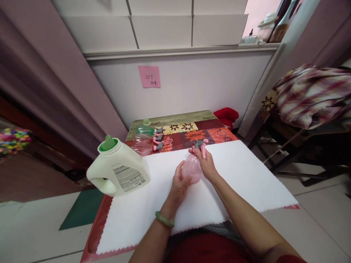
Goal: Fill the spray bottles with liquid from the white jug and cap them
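Observation:
A pink, see-through spray bottle is held over the white mat. My left hand, with a green bangle on its wrist, is wrapped around the bottle's round body. At the top, my right hand grips the neck and the grey and pink trigger head. To the left stands a large pale green jug with its mouth uncapped and a green spout showing. Behind it, more spray bottles, a pink one and a green one, stand close together with their trigger heads pointing right.
The small table has a patterned red cover under the mat. A pink note is stuck on the wall behind. At right, a checked cloth lies over dark furniture. A red item sits behind the table's far right corner.

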Demonstrator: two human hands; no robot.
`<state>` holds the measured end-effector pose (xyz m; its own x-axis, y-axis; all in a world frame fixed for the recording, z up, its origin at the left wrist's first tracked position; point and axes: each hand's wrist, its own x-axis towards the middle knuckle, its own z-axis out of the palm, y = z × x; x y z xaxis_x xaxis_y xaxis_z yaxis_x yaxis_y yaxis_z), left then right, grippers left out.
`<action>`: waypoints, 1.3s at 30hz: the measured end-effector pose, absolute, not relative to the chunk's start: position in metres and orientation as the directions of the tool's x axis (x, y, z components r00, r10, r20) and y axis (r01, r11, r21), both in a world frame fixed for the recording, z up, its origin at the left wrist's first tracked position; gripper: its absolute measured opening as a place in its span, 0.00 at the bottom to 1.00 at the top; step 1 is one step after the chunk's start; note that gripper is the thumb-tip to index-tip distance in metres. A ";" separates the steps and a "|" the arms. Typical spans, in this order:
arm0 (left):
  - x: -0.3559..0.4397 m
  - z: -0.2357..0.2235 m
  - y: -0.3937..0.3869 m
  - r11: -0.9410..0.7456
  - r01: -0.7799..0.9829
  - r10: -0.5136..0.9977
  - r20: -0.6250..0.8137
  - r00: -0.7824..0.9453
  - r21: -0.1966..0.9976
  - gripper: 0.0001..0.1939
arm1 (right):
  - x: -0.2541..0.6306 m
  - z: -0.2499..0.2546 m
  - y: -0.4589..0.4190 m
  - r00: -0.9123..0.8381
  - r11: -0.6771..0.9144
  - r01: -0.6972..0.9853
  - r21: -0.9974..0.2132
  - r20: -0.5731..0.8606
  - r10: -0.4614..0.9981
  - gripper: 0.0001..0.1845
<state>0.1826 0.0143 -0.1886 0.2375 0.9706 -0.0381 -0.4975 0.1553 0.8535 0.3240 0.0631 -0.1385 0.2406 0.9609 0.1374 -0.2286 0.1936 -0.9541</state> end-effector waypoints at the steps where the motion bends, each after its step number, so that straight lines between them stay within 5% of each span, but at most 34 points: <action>1: 0.184 -0.191 0.014 0.127 -0.467 0.974 -0.021 0.226 0.875 0.43 | 0.323 -0.138 0.063 0.238 0.189 -0.212 -0.959 0.137 0.962 0.23; 10: 0.186 -0.204 0.015 -0.023 -0.209 0.990 0.052 0.132 0.978 0.38 | 0.311 -0.135 0.051 0.204 0.234 -0.114 -0.966 0.208 0.957 0.19; 20: 0.187 -0.202 0.015 -0.092 -0.120 0.980 0.111 0.163 0.989 0.38 | 0.314 -0.126 0.043 0.274 0.120 0.262 -0.958 0.193 0.942 0.15; 33: 0.184 -0.202 0.017 -0.047 -0.092 0.989 0.060 0.139 0.995 0.37 | 0.323 -0.133 0.045 0.056 0.272 -0.020 -0.962 0.270 0.961 0.23; 39: 0.185 -0.203 0.016 -0.064 -0.089 0.989 0.075 0.129 0.994 0.40 | 0.322 -0.140 0.044 0.080 0.204 -0.183 -0.962 0.192 0.978 0.16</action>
<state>0.1846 0.0163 -0.2032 0.1291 0.9888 0.0752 -0.0888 -0.0640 0.9940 0.3222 0.0441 -0.1403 0.0802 0.9781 0.1922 -0.1825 0.2039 -0.9618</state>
